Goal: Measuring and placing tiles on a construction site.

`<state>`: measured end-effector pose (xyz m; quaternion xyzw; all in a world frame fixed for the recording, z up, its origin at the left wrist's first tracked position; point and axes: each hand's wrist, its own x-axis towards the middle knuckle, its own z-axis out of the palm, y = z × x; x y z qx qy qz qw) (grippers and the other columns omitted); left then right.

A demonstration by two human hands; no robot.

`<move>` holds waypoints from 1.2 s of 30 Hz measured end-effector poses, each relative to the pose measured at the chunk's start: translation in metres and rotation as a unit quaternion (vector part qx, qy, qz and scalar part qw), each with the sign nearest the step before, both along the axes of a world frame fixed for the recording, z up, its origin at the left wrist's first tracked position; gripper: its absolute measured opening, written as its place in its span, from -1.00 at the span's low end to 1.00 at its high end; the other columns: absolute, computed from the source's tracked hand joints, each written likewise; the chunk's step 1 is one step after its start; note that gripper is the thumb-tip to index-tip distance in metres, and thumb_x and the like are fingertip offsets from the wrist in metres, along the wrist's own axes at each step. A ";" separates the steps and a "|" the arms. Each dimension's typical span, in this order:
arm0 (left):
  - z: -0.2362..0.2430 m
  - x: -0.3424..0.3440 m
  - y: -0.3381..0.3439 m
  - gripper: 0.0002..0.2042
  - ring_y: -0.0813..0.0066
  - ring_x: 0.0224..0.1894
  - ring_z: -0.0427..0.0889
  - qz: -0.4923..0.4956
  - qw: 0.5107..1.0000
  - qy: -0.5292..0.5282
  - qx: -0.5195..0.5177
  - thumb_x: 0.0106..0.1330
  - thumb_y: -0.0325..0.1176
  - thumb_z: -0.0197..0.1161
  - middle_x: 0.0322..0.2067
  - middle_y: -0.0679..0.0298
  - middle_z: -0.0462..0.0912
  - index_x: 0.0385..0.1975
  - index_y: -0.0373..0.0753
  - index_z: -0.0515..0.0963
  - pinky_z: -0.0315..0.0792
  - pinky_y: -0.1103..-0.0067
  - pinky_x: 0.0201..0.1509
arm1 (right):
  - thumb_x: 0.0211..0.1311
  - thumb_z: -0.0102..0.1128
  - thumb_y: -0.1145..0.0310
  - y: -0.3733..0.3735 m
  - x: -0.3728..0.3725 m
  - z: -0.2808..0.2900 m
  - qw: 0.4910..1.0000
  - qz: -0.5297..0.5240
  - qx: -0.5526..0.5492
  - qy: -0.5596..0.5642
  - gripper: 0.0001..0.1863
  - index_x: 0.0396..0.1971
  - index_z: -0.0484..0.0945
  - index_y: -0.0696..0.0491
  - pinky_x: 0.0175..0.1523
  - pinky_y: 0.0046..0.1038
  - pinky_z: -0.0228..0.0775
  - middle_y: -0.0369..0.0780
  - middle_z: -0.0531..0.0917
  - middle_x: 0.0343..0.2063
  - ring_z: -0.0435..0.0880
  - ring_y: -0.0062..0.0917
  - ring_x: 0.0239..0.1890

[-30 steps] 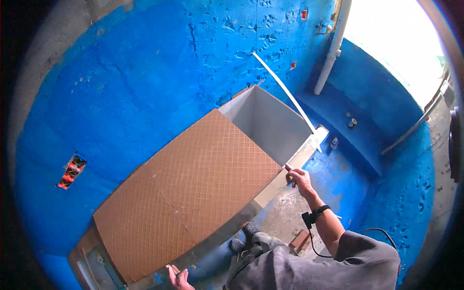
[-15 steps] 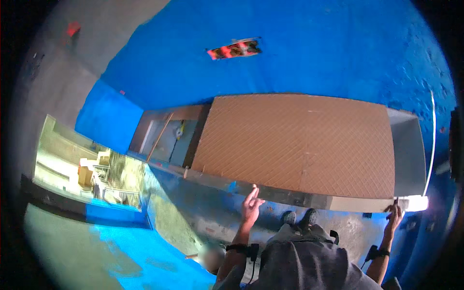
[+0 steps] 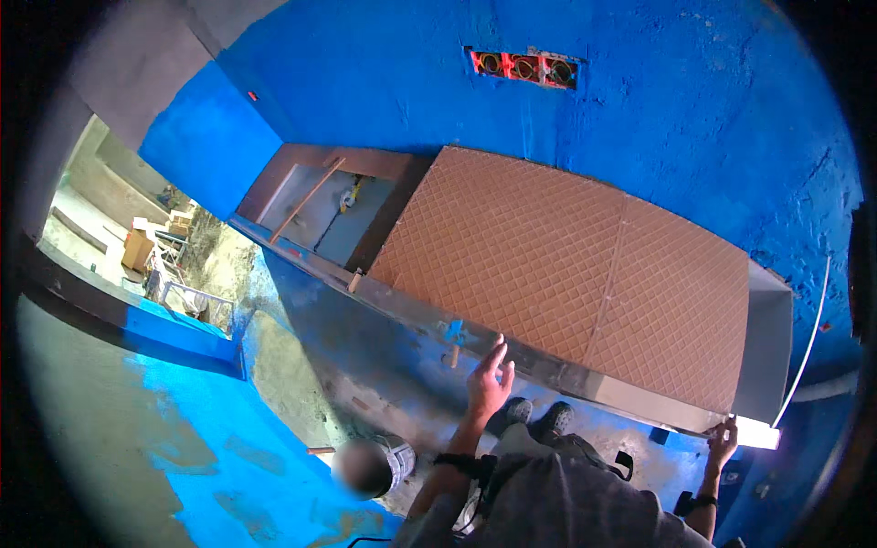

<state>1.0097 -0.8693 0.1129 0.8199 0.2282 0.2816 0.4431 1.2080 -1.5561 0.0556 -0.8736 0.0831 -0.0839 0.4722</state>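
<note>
Brown slabs (image 3: 512, 247) with a raised diamond grid lie over the counter, a seam (image 3: 607, 288) running across them. My left hand (image 3: 491, 385) is at the counter's front edge, holding nothing, its fingers stretched out and apart. The index fingertip reaches the edge; whether it touches is unclear. Farther right, my right hand (image 3: 723, 442) has its fingers bent over the end of a pale strip (image 3: 644, 400) along the front edge. The underside of that grip is hidden.
Left of the slabs, a counter cutout (image 3: 301, 215) has a wooden stick (image 3: 306, 201) across it and a yellow-and-white object (image 3: 348, 196) inside. A bucket (image 3: 400, 461) stands on the floor. Red electrical boxes (image 3: 524, 68) sit in the blue wall. A thin white strip (image 3: 806, 352) leans at right.
The view has turned, so the counter now slopes down to the right, and more of the bucket shows. Both hands stay along the front edge, the left with its fingers still apart.
</note>
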 end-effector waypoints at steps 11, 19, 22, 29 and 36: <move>-0.008 -0.005 0.028 -0.47 0.17 0.29 0.54 -0.021 0.997 -0.044 -0.058 0.27 -0.46 0.42 0.36 -0.04 0.41 0.24 -0.38 0.46 0.67 0.51 -0.07 | 0.33 0.22 0.45 0.055 -0.019 0.036 0.998 -0.038 -0.025 0.035 -0.72 -0.01 0.64 0.19 -0.44 -0.52 0.56 -0.16 0.71 0.01 0.68 -0.56 -0.24; -0.048 -0.038 0.049 -0.44 0.20 0.26 0.53 -0.054 0.993 -0.056 -0.094 0.49 -0.40 0.14 0.50 0.02 0.19 0.44 -0.40 0.19 0.62 0.46 -0.12 | 0.13 0.09 0.71 0.095 -0.019 0.048 0.974 -0.069 0.206 0.069 -0.76 -0.24 0.68 0.23 -0.14 -0.30 0.70 -0.13 0.46 0.36 0.56 -0.33 0.24; 0.029 -0.006 -0.014 -0.52 0.21 0.02 0.66 -0.077 0.992 0.046 -0.086 0.57 -0.30 0.11 0.50 0.07 0.15 0.41 -0.35 0.29 0.66 0.47 -0.08 | 0.15 0.07 0.65 0.047 -0.027 0.035 0.992 -0.054 0.114 0.009 -0.80 -0.33 0.70 0.28 0.25 -0.48 0.48 -0.01 0.40 0.39 0.56 -0.37 0.29; 0.055 0.010 -0.033 -0.50 0.30 0.06 0.61 -0.012 0.980 0.068 -0.189 0.56 -0.25 0.14 0.35 0.04 0.40 0.40 -0.34 0.32 0.63 0.41 0.04 | 0.08 -0.11 0.68 0.058 -0.023 0.073 0.983 -0.034 0.168 0.064 -0.73 -0.44 0.65 0.30 -0.17 -0.40 0.71 -0.09 0.42 0.39 0.72 -0.38 0.07; -0.031 0.009 0.006 -0.49 0.40 -0.08 0.52 -0.003 0.994 0.011 -0.106 0.50 -0.33 0.20 0.06 0.22 0.51 0.41 -0.29 0.32 0.57 0.43 -0.04 | 0.03 -0.11 0.73 0.045 -0.034 0.057 0.990 0.037 0.134 0.013 -0.79 -0.51 0.57 0.31 -0.33 -0.40 0.68 -0.05 0.43 0.37 0.79 -0.42 -0.45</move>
